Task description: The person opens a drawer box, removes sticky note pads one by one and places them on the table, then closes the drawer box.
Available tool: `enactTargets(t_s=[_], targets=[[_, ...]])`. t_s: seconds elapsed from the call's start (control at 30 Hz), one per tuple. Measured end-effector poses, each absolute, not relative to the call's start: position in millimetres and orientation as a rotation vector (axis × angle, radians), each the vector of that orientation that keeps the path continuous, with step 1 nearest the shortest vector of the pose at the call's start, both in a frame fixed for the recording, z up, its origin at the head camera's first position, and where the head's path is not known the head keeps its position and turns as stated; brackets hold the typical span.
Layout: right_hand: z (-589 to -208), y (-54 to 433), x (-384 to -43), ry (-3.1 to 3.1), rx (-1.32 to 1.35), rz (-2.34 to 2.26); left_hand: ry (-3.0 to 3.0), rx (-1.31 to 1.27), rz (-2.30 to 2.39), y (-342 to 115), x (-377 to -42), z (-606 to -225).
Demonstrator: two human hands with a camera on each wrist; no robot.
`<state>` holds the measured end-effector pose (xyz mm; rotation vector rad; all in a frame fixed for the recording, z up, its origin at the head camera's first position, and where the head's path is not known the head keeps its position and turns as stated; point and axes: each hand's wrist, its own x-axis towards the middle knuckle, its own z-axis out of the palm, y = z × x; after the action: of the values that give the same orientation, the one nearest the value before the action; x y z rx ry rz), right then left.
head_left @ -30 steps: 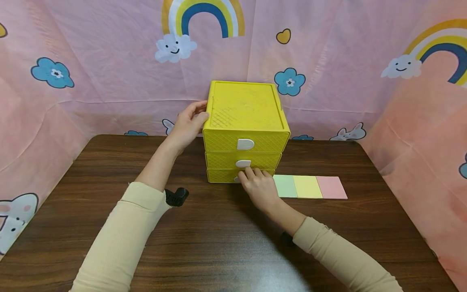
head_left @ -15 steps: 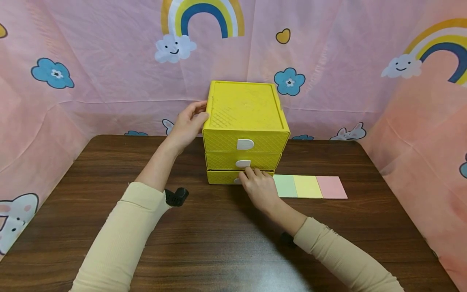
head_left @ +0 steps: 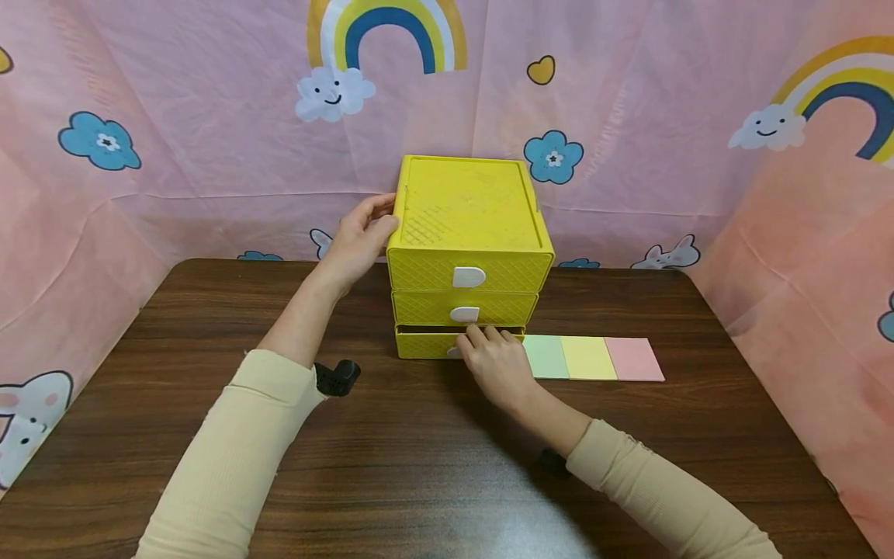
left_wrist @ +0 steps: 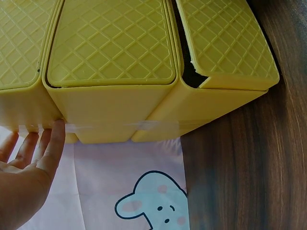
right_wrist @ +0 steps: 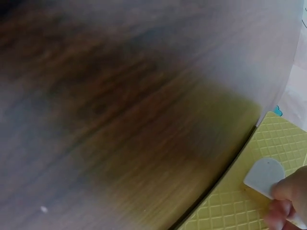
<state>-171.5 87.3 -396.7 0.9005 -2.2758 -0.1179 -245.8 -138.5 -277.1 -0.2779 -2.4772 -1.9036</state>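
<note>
A yellow three-tier drawer cabinet (head_left: 471, 202) with white tab handles stands at the back of the table. The bottom drawer (head_left: 426, 346) is pulled out a little, with a dark gap along its top edge. My right hand (head_left: 497, 363) is at this drawer's front; in the right wrist view its fingers (right_wrist: 289, 188) pinch the white handle (right_wrist: 265, 176). My left hand (head_left: 358, 241) rests against the cabinet's left side near the top, thumb at the upper edge. In the left wrist view its fingers (left_wrist: 56, 146) are extended and touch the side wall.
A strip of green, yellow and pink paper squares (head_left: 590, 358) lies right of the cabinet. The dark wood table (head_left: 391, 466) extends in front. A pink patterned cloth (head_left: 230, 155) hangs behind and at both sides.
The bottom drawer has slid toward me from closed to slightly out, and the gap above it has widened. My right hand has moved slightly with it; my left hand stays in place.
</note>
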Motion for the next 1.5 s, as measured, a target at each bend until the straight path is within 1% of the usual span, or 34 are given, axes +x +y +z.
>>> enactTargets(t_s=[0.47, 0.73, 1.5], targets=[[-394, 88, -162, -2.280, 0.898, -0.135, -2.461, -0.269, -1.910, -139, -244, -276], [-394, 87, -158, -2.305, 0.873, -0.042, -2.462, -0.270, -1.898, -139, -244, -276], [-394, 96, -143, -2.257, 0.954, 0.005, -2.477, -0.266, -1.883, -138, -244, -276]])
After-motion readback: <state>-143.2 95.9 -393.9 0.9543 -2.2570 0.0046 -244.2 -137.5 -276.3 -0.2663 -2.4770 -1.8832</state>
